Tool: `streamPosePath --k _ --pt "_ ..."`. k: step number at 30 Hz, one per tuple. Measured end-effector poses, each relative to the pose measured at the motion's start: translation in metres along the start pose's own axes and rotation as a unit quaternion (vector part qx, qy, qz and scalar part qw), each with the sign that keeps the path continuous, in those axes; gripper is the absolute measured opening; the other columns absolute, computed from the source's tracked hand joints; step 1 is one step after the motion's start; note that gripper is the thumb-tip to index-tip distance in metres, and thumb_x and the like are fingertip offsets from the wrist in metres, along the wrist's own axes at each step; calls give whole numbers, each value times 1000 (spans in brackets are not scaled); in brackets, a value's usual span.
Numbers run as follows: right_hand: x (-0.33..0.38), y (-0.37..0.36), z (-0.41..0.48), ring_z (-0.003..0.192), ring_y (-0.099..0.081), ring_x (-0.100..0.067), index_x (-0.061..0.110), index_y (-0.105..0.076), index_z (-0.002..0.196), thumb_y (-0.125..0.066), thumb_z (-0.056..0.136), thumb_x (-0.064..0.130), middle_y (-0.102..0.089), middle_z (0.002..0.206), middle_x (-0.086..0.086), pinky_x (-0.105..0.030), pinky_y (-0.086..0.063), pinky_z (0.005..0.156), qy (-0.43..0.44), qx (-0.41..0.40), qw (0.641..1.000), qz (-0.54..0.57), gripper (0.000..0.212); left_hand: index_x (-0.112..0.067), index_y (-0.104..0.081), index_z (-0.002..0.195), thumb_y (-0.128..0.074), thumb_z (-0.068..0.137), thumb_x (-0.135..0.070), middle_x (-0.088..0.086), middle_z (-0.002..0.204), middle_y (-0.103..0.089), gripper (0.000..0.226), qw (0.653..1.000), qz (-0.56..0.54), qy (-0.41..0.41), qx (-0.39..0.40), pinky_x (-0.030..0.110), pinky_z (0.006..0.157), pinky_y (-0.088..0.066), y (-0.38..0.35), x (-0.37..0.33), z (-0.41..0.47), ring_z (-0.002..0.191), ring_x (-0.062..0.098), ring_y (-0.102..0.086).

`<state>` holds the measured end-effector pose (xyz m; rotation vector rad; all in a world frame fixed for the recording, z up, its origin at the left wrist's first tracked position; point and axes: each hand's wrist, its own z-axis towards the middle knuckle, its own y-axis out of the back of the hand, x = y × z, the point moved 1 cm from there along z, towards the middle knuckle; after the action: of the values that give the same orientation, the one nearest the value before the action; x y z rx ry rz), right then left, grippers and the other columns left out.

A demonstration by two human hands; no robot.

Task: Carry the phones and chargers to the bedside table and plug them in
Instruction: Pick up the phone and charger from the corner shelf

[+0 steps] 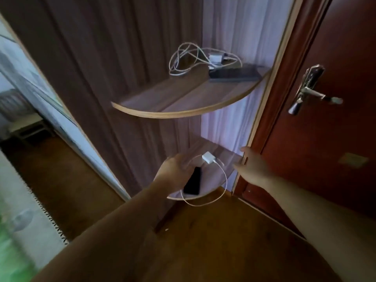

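Two rounded corner shelves hang on a dark wooden panel. On the upper shelf (162, 106) lie a dark phone (234, 75) and a white charger (214, 58) with a tangled white cable (183, 62). On the lower shelf (227, 157) lies a black phone (193, 183), a white charger block (208, 157), and a cable (222, 180) looping over the shelf's front edge. My left hand (175, 167) rests on the top end of the black phone. My right hand (251, 165) hovers with spread fingers at the lower shelf's right edge, holding nothing.
A red-brown door (325, 139) with a metal handle (313, 94) stands close on the right. The floor (213, 231) below is wood. A light rug with a fringe (30, 210) lies at the left, past a white doorframe.
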<state>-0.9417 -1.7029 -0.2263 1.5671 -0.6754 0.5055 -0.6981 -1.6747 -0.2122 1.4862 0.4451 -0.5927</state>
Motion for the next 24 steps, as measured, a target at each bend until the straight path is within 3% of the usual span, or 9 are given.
streamPosePath --k 2,4,8,11,13,15,19,24 --pt "-19 -10 35 107 -59 -28 11 -41 139 -64 84 28 -54 125 -15 -28 -44 81 -14 22 1000 4 62 -33 -61 115 -60 85 -29 -14 91 -61 31 998 -54 43 1 26 75 -39 -24 9 19 88 16 -57" --pt "-35 -25 62 99 -61 -25 11 -42 140 -64 84 28 -52 128 -14 -28 -44 74 -21 46 999 -4 62 -30 -61 120 -61 84 -31 -6 105 -66 37 995 -60 74 18 27 78 -42 -47 20 36 97 22 -61" --pt "-61 -59 114 120 -53 -28 11 -40 142 -64 84 31 -46 142 -15 -30 -42 88 -6 71 997 -29 65 -28 -60 124 -62 86 -30 5 117 -67 39 990 -63 120 39 30 81 -48 -91 45 75 102 28 -62" --pt "-80 -92 156 125 -50 -30 12 -41 141 -64 83 36 -47 142 -15 -36 -44 98 -6 80 996 -37 67 -24 -57 128 -61 87 -33 6 109 -67 42 984 -56 162 51 34 81 -53 -126 71 111 92 25 -63" --pt "-96 -117 186 127 -48 -30 14 -40 142 -63 84 41 -45 144 -13 -36 -43 98 -6 80 995 -54 68 -23 -54 133 -59 88 -35 5 108 -67 47 984 -33 168 55 31 77 -53 -152 93 137 87 22 -62" --pt "-112 -142 210 126 -49 -30 14 -40 142 -61 85 43 -46 144 -11 -38 -44 94 -16 94 993 -62 67 -21 -51 135 -57 88 -37 9 114 -68 50 981 -3 180 73 34 80 -54 -180 114 153 95 27 -64" --pt "-135 -186 247 97 -57 -23 16 -52 122 -63 82 37 -58 122 -9 -34 -46 74 -4 112 991 -70 46 -14 -41 139 -57 86 -47 12 129 -58 64 965 49 228 117 44 92 -51 -232 153 168 113 33 -57" --pt "-152 -224 280 111 -56 -30 13 -45 130 -63 83 43 -54 126 -9 -43 -49 90 9 104 986 -127 59 -13 -32 138 -64 71 -60 10 132 -48 88 944 138 265 141 44 96 -42 -276 179 176 119 31 -46"
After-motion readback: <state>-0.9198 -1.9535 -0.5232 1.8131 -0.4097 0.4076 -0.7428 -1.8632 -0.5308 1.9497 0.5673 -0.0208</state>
